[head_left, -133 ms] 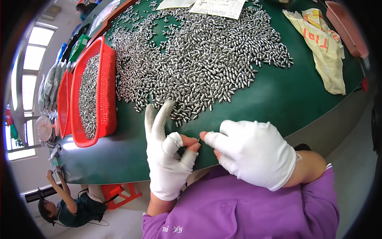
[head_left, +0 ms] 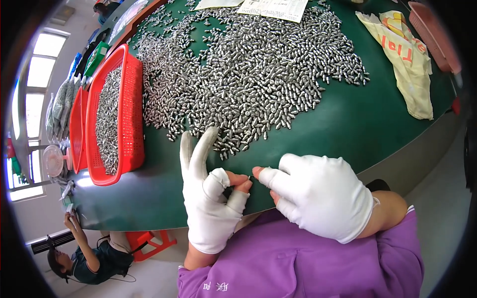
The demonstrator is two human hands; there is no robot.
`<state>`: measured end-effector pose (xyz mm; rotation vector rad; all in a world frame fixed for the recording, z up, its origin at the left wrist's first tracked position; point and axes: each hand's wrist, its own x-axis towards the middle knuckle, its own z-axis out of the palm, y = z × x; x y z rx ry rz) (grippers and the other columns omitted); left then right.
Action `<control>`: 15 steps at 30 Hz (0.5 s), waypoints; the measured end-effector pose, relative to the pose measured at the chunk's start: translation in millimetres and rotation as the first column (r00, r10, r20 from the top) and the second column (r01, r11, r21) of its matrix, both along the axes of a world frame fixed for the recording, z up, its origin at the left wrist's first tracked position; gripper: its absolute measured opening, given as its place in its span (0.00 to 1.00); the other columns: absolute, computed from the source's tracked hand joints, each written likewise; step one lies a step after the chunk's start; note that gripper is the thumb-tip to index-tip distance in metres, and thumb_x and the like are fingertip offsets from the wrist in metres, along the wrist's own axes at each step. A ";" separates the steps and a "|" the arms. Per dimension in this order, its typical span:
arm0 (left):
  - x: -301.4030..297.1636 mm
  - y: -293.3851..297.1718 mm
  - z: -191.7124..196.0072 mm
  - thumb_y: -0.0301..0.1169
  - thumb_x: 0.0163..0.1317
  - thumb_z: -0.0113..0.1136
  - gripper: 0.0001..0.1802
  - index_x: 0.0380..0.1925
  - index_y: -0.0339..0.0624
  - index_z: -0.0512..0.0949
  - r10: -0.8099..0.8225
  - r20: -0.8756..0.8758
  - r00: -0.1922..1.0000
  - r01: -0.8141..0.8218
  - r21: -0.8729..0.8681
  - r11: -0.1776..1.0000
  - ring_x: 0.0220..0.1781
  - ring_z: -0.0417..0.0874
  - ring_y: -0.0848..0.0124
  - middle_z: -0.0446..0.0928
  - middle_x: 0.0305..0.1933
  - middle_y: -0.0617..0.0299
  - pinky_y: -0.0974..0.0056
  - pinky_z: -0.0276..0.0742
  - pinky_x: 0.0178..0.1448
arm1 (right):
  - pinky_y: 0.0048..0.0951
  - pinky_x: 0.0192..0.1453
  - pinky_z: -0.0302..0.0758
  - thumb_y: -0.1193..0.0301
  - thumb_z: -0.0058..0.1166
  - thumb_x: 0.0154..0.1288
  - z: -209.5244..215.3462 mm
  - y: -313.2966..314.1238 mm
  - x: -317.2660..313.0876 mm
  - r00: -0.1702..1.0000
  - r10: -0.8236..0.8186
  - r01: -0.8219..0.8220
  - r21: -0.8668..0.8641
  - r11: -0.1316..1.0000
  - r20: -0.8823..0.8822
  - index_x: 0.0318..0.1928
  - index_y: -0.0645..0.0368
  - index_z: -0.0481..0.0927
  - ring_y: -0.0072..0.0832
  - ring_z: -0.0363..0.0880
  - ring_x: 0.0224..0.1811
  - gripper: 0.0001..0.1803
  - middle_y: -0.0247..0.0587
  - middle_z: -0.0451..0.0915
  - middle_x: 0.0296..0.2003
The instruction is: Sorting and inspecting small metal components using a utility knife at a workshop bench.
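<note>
**tiny piece at your fingertips, big loose pile ahead**

your left hand is pinched at thumb and index, seemingly on a small dark piece; two other fingers stretch forward. your right hand is half curled just right of it, index tip close to the piece; can't tell if it touches, or if it grips anything itself. white gloves on both, some fingertips bare.

progress, as far as it shows: one piece in work between your hands. loose metal parts spread ahead of both, near edge just by your stretched left fingers, so plenty looks left. the red basket left of your left hand has a heap of similar parts; can't tell if those are done or waiting.

around: second red basket beyond that one, farther left. paper slips at the pile's far side. yellow cloth ahead and right of your right hand, pink basket beyond it. co-worker well left of you, near a red stool.

in the way: mainly the pile edge, which those stretched left fingers could knock.
</note>
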<state>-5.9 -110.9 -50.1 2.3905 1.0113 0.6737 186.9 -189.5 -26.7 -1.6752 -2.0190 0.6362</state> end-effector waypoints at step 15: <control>-2.0 2.9 1.5 0.20 0.41 0.71 0.16 0.23 0.43 0.70 -0.013 -0.021 1.000 0.012 -0.042 0.999 0.73 0.56 0.28 0.66 0.70 0.44 0.38 0.63 0.70 | 0.30 0.28 0.76 0.65 0.59 0.61 0.1 3.6 0.4 0.998 0.024 -0.024 0.000 1.000 0.059 0.50 0.53 0.82 0.29 0.80 0.28 0.16 0.35 0.74 0.30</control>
